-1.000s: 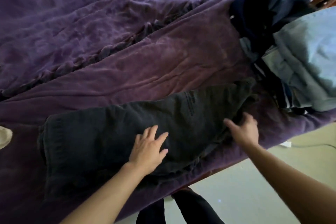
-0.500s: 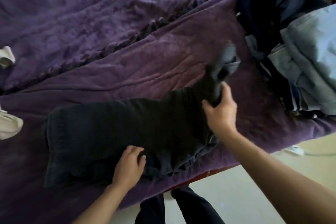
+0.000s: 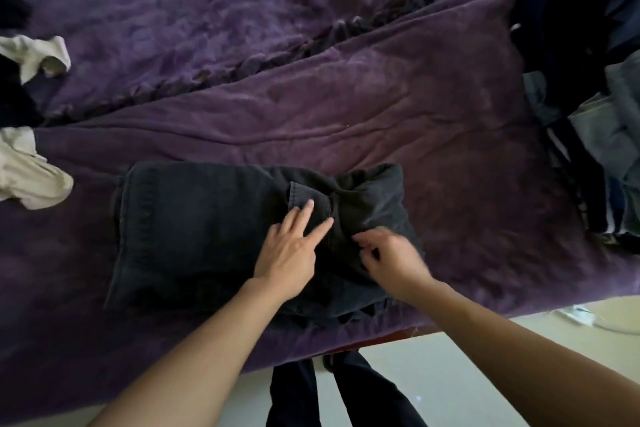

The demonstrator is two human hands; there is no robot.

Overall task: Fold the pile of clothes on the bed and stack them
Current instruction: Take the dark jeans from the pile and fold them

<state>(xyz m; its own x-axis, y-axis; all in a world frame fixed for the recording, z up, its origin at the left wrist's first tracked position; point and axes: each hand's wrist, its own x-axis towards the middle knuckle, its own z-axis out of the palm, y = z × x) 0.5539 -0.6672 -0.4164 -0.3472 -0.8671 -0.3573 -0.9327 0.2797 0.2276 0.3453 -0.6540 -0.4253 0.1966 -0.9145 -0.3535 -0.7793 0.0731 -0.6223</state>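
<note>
One pair of faded black denim trousers (image 3: 207, 236) lies folded into a thick rectangle near the front edge of the plush purple blanket (image 3: 381, 114). The left hand (image 3: 291, 250) presses flat on it, fingers straight and slightly spread. The right hand (image 3: 391, 260) curls its fingers on the bunched end, but blur hides whether they pinch the cloth.

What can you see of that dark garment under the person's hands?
The dark garment is faded black, denim-like cloth with stitched seams. It lies folded into a rough rectangle on the purple bed cover, near the bed's front edge, its right end doubled back and bunched. The left hand presses flat on it with straight fingers; the right hand rests curled fingers on the bunched part, too blurred to tell whether they pinch.
</note>
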